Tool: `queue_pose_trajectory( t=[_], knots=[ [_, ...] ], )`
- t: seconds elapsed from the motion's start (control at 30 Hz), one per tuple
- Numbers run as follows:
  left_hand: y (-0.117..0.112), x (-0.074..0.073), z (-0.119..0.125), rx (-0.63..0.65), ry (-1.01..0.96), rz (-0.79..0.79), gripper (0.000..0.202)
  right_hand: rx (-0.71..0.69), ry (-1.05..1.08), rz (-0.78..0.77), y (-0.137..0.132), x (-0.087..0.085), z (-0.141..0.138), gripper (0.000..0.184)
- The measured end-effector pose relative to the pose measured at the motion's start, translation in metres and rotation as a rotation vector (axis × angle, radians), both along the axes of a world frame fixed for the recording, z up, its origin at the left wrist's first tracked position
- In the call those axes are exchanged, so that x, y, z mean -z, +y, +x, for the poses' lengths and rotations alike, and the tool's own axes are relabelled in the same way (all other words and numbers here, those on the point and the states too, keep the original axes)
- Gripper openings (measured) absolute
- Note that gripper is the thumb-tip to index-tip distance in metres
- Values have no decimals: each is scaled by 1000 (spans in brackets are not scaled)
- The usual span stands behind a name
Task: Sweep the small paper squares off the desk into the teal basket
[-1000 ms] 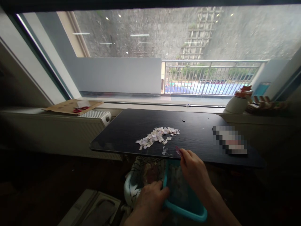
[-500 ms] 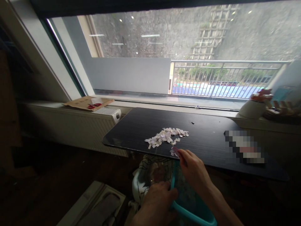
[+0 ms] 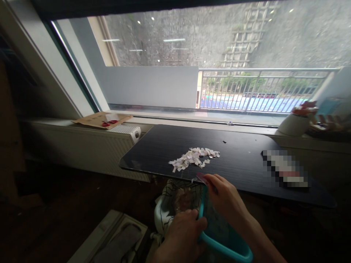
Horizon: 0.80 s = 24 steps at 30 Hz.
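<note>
My left hand (image 3: 182, 233) is closed around the rim of a turquoise bin (image 3: 226, 251) held below the table's front edge. Pinched between the thumb and fingers of my right hand (image 3: 223, 191) is a thin, flat purplish piece (image 3: 201, 178), rather like a card; its exact kind is unclear. It rests at the front edge of the black table (image 3: 153, 146), over the bin's far side. A few pale scraps (image 3: 193, 180) lie at its tip. Behind it, a loose heap of small white paper scraps (image 3: 190, 159) spreads over the tabletop. My right forearm hides part of the bin.
A blurred-out flat object (image 3: 286, 170) lies at the table's right. Red-handled scissors (image 3: 109, 123) rest on brown paper (image 3: 82, 122) above the radiator (image 3: 109, 146). A white pot (image 3: 293, 124) stands on the sill. Beneath the table is a whitish stool-like thing (image 3: 160, 215).
The purplish piece in my right hand has moved slightly left and toward the table's edge. Fewer scraps show beside it. My left hand stays on the bin rim.
</note>
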<state>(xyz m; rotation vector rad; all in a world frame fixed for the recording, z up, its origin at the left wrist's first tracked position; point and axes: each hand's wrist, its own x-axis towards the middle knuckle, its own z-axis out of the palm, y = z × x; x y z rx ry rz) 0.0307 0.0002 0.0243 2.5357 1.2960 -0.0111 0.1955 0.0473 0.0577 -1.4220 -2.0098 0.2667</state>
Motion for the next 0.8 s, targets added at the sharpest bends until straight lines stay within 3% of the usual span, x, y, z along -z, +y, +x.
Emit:
queue_pose_trajectory(
  t=[0.1,0.23,0.4,0.67,0.8],
  knots=[
    [0,-3,0,3,-14,-16,21,53,-2,6,-6,2,2,26],
    [1,-4,0,-3,8,-33,22,-30,40,-2,-8,4,0,27],
    [1,-2,-2,-4,-10,-38,23,6,-4,20,0,1,-2,27],
    [-2,-3,-1,-39,16,-34,22,-88,20,-3,-4,-5,-5,28],
    [-3,0,-9,-42,-45,-36,20,-96,68,-13,12,-13,5,26]
  ],
)
